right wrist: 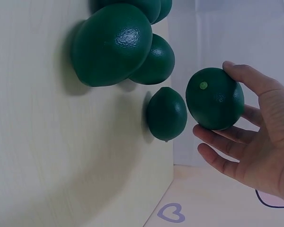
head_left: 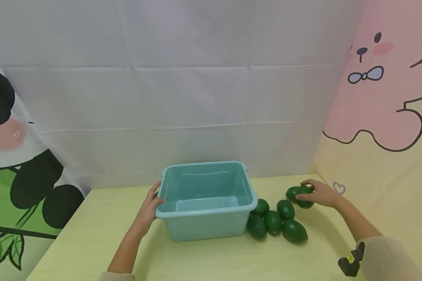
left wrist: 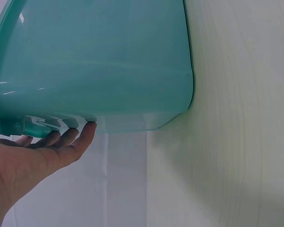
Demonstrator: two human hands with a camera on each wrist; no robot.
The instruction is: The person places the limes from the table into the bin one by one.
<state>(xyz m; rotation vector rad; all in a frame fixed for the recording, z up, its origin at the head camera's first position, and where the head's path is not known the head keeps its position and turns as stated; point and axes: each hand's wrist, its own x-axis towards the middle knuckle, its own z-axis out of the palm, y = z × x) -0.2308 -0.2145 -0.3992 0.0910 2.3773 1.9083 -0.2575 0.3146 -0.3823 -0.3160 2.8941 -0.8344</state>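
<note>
A light teal plastic bin (head_left: 207,226) stands on the table, its inside bare. My left hand (head_left: 149,208) holds it by the left side, thumb at the rim; in the left wrist view that hand's fingertips (left wrist: 89,130) lie against the outer wall. On the right, my right hand (head_left: 321,193) grips a dark green avocado (right wrist: 215,99) between thumb and fingers, its pale stem spot showing. Another avocado (right wrist: 166,114) lies on the table just beside the held one. Several more avocados (head_left: 294,231) cluster against the bin's right side.
The pale yellow table (head_left: 197,259) meets a white cloth backdrop (head_left: 190,97) behind the bin. A side panel with a pink bear (head_left: 390,105) rises close to my right hand. Another panel, with a panda print (head_left: 31,191), stands at left.
</note>
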